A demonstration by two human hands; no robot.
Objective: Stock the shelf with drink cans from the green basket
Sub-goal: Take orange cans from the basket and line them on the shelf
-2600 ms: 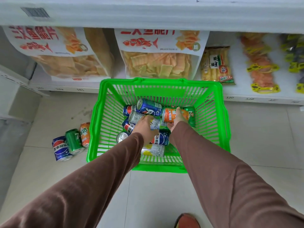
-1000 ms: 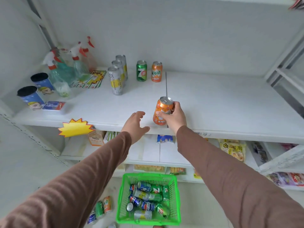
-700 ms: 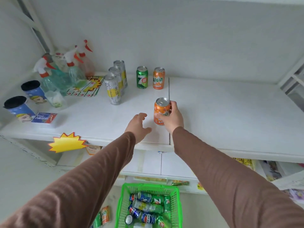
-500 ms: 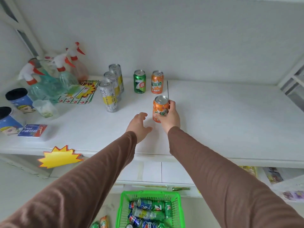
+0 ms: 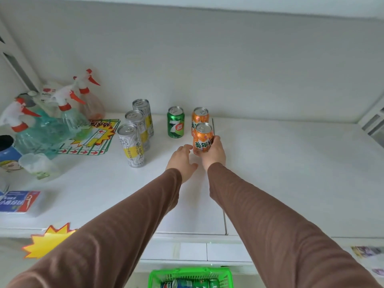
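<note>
Right hand [image 5: 214, 154] grips an orange can [image 5: 203, 138], fingers curled round its far side, thumb on the near side. The can is upright, directly in front of a second orange can [image 5: 200, 119] that stands at the back of the shelf [image 5: 291, 163]. I cannot tell whether its base is touching the shelf. Left hand [image 5: 181, 161] hovers just left of the held can, fingers relaxed and slightly spread, holding nothing.

Step in hand, as I judge it: seating this can as the second in the orange column. To do it well I would keep it vertical, bring the base flat onto the shelf close in front of the rear orange can without knocking it, label facing out, and let go only once it stands by itself. The left hand is well placed to steady it.

Left of the held can: a green can [image 5: 175, 125] in the back row, then three tall silver-and-yellow cans [image 5: 133, 145] in a column running front to back. Further left: spray bottles [image 5: 62, 113], a printed sheet [image 5: 91, 138], a blue cup [image 5: 8, 154].

Shelf is white and smooth, with a panel seam running back beside the held can. Grey-white back wall. Right of the can the shelf is open. The green basket [image 5: 154, 279] sits below the shelf edge with cans left in it, so more stocking remains.
</note>
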